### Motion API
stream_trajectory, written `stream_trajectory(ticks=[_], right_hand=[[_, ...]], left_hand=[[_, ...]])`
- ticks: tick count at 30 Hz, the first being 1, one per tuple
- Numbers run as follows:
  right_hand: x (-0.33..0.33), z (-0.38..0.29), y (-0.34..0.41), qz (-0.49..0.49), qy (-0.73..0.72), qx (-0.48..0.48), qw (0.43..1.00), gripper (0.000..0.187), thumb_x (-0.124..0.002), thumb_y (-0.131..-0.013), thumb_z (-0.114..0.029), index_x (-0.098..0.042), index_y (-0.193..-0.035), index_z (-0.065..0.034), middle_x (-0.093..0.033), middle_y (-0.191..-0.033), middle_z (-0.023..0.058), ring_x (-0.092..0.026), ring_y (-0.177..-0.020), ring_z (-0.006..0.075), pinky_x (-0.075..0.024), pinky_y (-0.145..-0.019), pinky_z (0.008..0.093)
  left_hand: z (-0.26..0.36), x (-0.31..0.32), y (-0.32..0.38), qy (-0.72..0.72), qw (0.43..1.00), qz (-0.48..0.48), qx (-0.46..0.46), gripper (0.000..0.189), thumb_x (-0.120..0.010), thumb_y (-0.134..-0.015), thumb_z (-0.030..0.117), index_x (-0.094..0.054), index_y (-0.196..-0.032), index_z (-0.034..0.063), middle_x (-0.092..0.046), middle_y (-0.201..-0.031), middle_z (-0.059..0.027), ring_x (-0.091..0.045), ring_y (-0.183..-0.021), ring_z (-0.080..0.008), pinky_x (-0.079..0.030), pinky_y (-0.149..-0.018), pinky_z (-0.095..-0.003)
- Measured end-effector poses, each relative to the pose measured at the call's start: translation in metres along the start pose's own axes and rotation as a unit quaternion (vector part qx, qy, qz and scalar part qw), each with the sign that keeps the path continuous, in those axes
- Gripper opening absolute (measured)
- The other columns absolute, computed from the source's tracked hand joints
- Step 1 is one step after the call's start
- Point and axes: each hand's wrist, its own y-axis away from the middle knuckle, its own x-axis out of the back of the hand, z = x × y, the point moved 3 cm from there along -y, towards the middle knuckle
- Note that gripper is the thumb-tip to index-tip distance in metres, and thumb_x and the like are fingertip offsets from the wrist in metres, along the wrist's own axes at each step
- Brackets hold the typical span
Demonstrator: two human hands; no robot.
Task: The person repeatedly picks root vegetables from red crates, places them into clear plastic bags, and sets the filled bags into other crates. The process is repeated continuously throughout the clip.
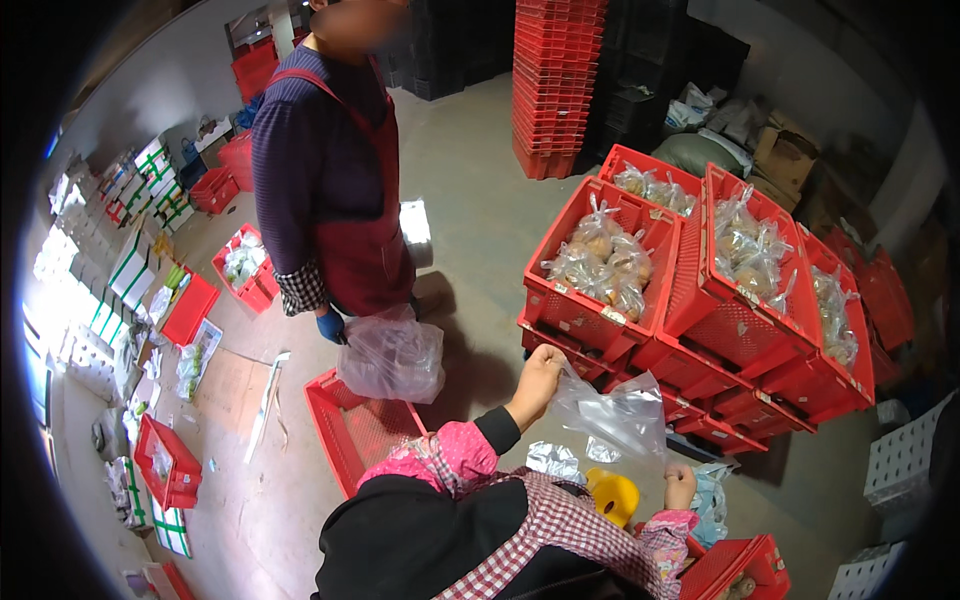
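My left hand pinches one end of a clear plastic bag. At the other end my right hand grips the same bag, so it hangs stretched between the two. The bag looks flat, with nothing visible inside. Just beyond it stand stacked red plastic crates that hold knotted clear bags of round, brownish produce; its exact kind is unclear. Below my right hand is a red crate with some brown produce in it, partly cut off by the picture's edge.
A co-worker in a red apron stands at the left, a gloved hand holding a translucent plastic bag above a red crate. A yellow stool and light-blue bags are beside me. A tall crate stack rises behind.
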Motion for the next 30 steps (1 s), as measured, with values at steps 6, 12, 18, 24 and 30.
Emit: stream_trajectory(ticks=[6, 12, 18, 24, 30], right_hand=[[-0.040, -0.191, 0.050, -0.077, 0.209, 0.450, 0.865, 0.024, -0.058, -0.063, -0.002, -0.063, -0.086, -0.0066, -0.045, -0.122, 0.0177, -0.040, -0.114, 0.0364, -0.0319, -0.096, 0.0399], [-0.026, -0.155, -0.001, 0.137, 0.251, 0.227, 0.931, 0.019, -0.057, -0.067, -0.007, -0.063, -0.086, -0.0069, -0.057, -0.090, 0.0132, -0.055, -0.082, 0.0338, -0.0443, -0.072, 0.0390], [-0.022, -0.088, 0.019, -0.011, 0.301, 0.168, 0.939, 0.025, -0.055, -0.072, -0.008, -0.065, -0.095, -0.0131, -0.063, -0.085, 0.0126, -0.059, -0.078, 0.0318, -0.0472, -0.070, 0.0387], [-0.096, -0.019, 0.085, -0.343, 0.225, 0.074, 0.909, 0.031, -0.058, -0.074, -0.023, -0.063, -0.105, -0.0215, -0.063, -0.091, 0.0144, -0.061, -0.083, 0.0318, -0.0478, -0.076, 0.0399], [-0.054, 0.005, 0.067, -0.168, 0.331, -0.047, 0.927, 0.046, -0.058, -0.076, -0.023, -0.050, -0.121, -0.0207, -0.063, -0.084, 0.0171, -0.062, -0.079, 0.0324, -0.0487, -0.070, 0.0430]], left_hand=[[0.029, -0.075, 0.040, -0.179, 0.950, -0.159, -0.200, 0.018, -0.050, -0.081, 0.001, -0.048, -0.100, 0.0004, -0.051, -0.091, -0.0075, -0.051, -0.087, -0.0147, -0.042, -0.079, -0.0267], [0.015, -0.077, 0.090, -0.341, 0.768, -0.427, -0.334, 0.030, -0.051, -0.072, -0.003, -0.057, -0.100, 0.0073, -0.048, -0.098, -0.0134, -0.052, -0.089, -0.0289, -0.044, -0.075, -0.0351], [-0.006, -0.019, 0.056, -0.644, 0.665, -0.230, -0.299, 0.026, -0.051, -0.074, 0.008, -0.063, -0.096, 0.0123, -0.050, -0.091, -0.0140, -0.058, -0.070, -0.0293, -0.048, -0.058, -0.0378], [-0.027, 0.064, 0.019, -0.831, 0.446, -0.152, -0.294, 0.009, -0.055, -0.071, 0.016, -0.063, -0.070, 0.0130, -0.055, -0.071, -0.0059, -0.058, -0.070, -0.0223, -0.045, -0.053, -0.0347], [-0.045, 0.051, 0.033, -0.784, 0.554, -0.208, -0.189, 0.011, -0.053, -0.074, 0.010, -0.063, -0.078, 0.0102, -0.054, -0.079, -0.0102, -0.058, -0.076, -0.0275, -0.048, -0.060, -0.0390]])
